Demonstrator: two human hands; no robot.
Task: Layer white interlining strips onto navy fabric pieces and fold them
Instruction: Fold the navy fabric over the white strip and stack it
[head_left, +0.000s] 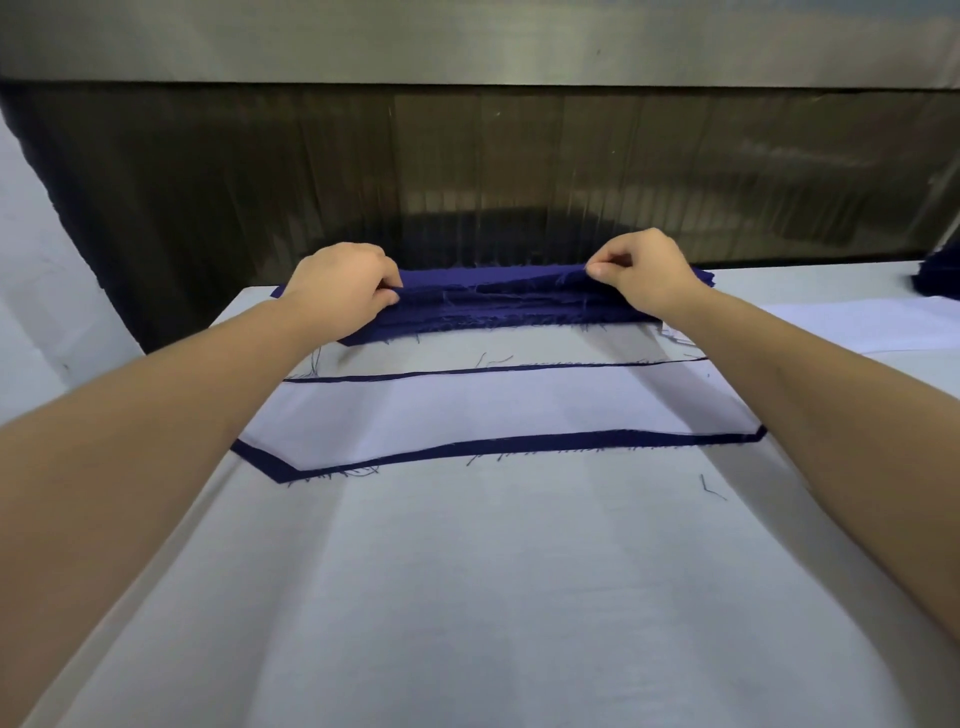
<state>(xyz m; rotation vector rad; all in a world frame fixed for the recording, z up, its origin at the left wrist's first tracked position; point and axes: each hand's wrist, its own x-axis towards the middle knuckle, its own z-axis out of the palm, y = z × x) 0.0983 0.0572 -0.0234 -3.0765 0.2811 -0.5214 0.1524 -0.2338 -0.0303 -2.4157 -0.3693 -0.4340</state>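
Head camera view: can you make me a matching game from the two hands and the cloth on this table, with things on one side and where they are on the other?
Things:
1. left hand
2. right hand
3. white interlining strip
4. navy fabric stack

Places:
A. laid flat over a navy piece
B. pinching the stack's right end
C. at the far edge of the table, threads fraying
D. gripping the stack's left end

Pairs: 1-D, 2-B, 3-A, 4-C.
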